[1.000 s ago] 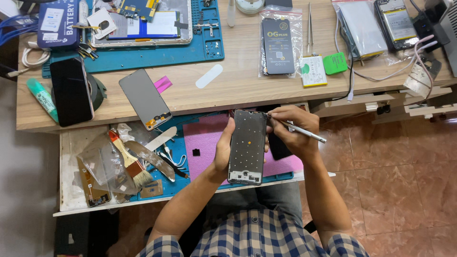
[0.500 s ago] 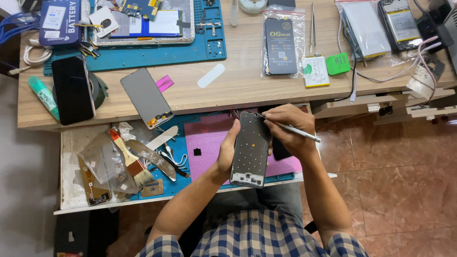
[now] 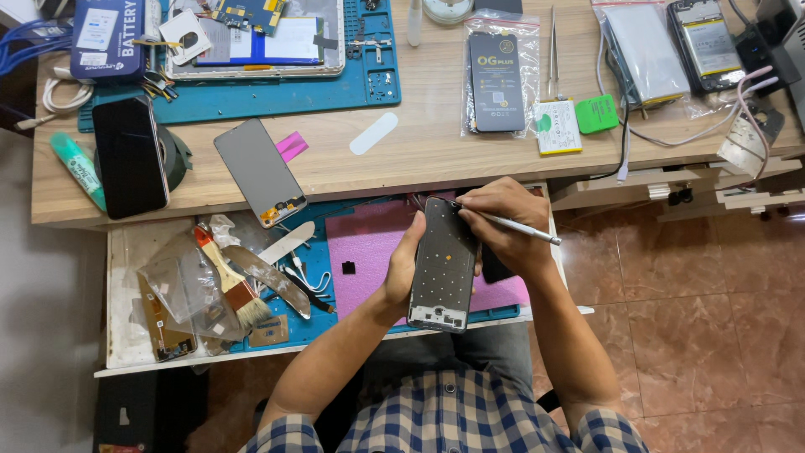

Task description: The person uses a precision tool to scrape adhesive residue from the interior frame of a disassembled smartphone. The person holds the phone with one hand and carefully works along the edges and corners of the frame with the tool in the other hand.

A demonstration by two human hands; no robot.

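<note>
The left hand (image 3: pixel 402 273) clasps the phone frame (image 3: pixel 443 267) upright, steadying it; the right hand (image 3: pixel 501 226) pinches a metal tool (image 3: pixel 524 228) against its top edge.

Bare pink mat (image 3: pixel 369 252) left of my left hand (image 3: pixel 402 273) leaves open room on the pull-out tray, broken only by a small black chip (image 3: pixel 348 268). Farther left, a brush (image 3: pixel 228 281), blades and plastic scraps crowd the tray. On the desk above, clear wood lies between the loose screen (image 3: pixel 258 172) and the bagged part (image 3: pixel 499 75).
</note>
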